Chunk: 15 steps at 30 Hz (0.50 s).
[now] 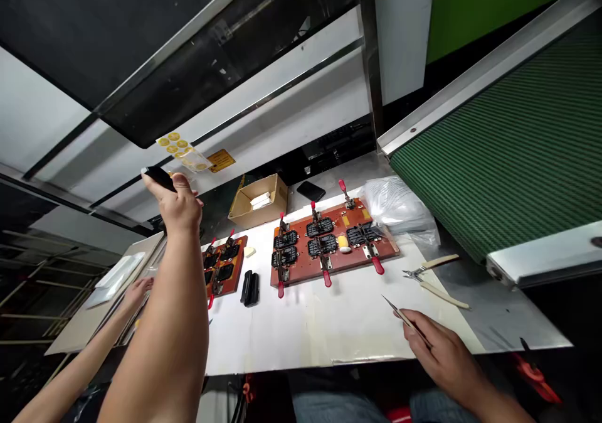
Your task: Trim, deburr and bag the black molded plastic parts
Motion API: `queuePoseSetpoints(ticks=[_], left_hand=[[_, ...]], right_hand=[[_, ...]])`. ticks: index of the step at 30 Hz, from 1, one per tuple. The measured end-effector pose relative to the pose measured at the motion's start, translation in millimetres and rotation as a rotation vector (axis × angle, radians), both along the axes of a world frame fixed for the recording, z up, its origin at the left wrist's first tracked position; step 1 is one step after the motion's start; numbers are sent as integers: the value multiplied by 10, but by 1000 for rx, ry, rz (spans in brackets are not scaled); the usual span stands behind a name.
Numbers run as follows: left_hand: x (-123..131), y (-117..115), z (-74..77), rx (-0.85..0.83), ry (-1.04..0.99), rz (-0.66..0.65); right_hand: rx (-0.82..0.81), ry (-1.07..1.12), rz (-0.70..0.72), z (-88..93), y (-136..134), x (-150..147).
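While a co-worker's hand (137, 290) rests at the far left, the left hand (179, 204) lifts a black part (158, 176) toward the sticker sheet (184, 149).
Two red clamp fixtures, small (224, 266) and large (332, 244), flank two black parts (249, 288); one box (258, 201) and one phone (311, 191) lie behind; right hand (439, 348) pinches tweezers (399, 310) beside pliers (435, 277).

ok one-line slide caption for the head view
Left hand lifts a small black part toward a sticker sheet; right hand holds tweezers beside clamp fixtures.
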<state>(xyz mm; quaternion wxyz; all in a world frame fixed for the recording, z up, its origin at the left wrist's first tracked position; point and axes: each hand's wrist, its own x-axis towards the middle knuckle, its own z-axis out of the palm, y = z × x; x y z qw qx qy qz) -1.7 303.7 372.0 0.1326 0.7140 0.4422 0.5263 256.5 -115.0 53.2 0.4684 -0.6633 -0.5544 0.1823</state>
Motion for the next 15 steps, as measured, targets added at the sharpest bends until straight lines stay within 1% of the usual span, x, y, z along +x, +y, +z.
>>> queuePoseSetpoints(ticks=[1, 2, 3, 4, 5, 6, 7, 8, 9, 10, 11, 12, 13, 14, 15], left_hand=[[-51, -52, -9, -25, -76, 8], [-101, -146, -52, -54, -156, -8], [-146, -283, -132, -74, -217, -43], [-184, -461, -253, -83, -240, -91], [-213, -678, -415, -102, -247, -127], [-231, -930, -615, -128, -251, -150], [-239, -1213, -849, -195, -239, -195], [-237, -1521, -1105, -305, -270, -260], [-226, -1847, -1368, -443, -298, -323], [-208, -2183, -1620, -565, -330, -350], [-185, -2519, -1840, -681, -340, -375], [-162, -2842, -2013, -808, -333, -408], [-140, -3132, -2132, -893, -326, -436], [-124, -3371, -2201, -957, -321, -462], [-116, -3548, -2233, -1006, -322, -487]], right_hand=[[1, 13, -13, -15, -7, -8], [0, 27, -23, -34, -14, -14], [-3, 41, -27, -55, -18, -16], [-8, 58, -22, -76, -18, -14], [-15, 76, -6, -91, -13, -7], [-24, 93, 19, -94, -3, 6], [-40, 106, 51, -77, 11, 21], [-63, 112, 88, -33, 24, 36], [-93, 109, 127, 43, 31, 47], [-124, 99, 173, 150, 29, 52], [-153, 86, 229, 287, 18, 46], [-171, 73, 289, 443, 3, 30], [-179, 66, 358, 607, -5, 3], [-167, 65, 436, 762, -1, -35], [-144, 65, 501, 895, 18, -81]])
